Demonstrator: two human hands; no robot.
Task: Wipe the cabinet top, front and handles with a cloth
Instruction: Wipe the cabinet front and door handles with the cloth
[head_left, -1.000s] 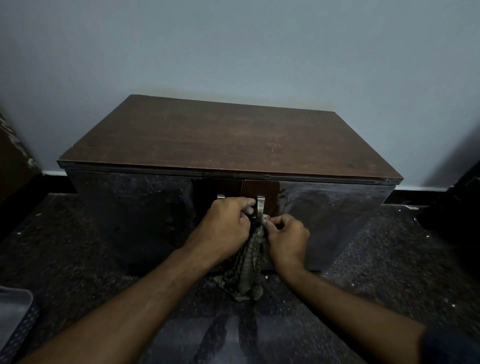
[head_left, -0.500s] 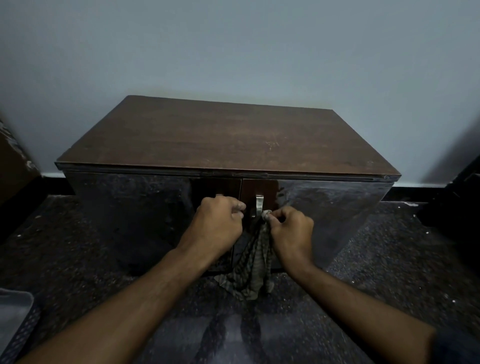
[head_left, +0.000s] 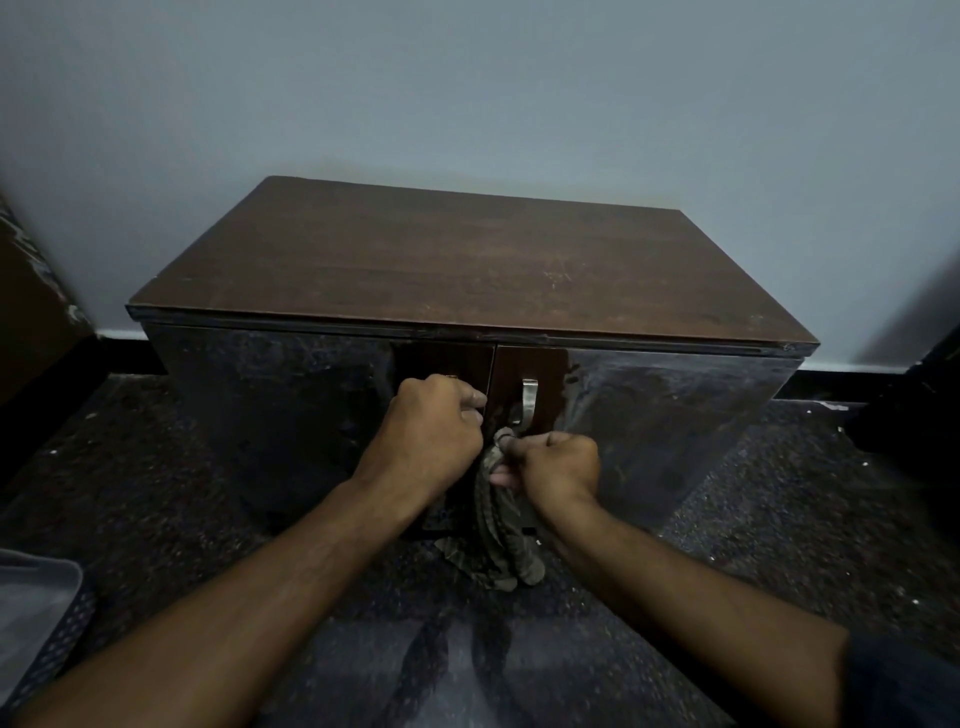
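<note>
1. The right hand (head_left: 553, 467) is curled tight round a bunched cloth (head_left: 501, 530), pinching its upper end against the bottom of the right door's handle (head_left: 525, 408). This looks like the handle-wiping step, with the cloth gathered small so that it can wrap a narrow bar.
2. The left hand (head_left: 434, 434) is closed in a fist over the left door's handle, of which only a small glint shows at the top. I judge it is steadying that door so the doors stay put under the rubbing; whether it truly grips the handle is hidden by the knuckles.
3. The cabinet (head_left: 467, 270) stands against the far wall (head_left: 467, 93), low and box-shaped, its two doors meeting at the middle just between the hands.
4. Its top is matte brown wood grain with a few pale scuffs on the right. The front is dark, glossy and mirror-like, reflecting the speckled floor (head_left: 779, 519).
5. The exposed handle is a slim, upright strip of brushed metal, bent out at its top.
6. The cloth is limp, thin and striped in dull olive; its loose tail hangs down to the floor near the cabinet's base.
</note>
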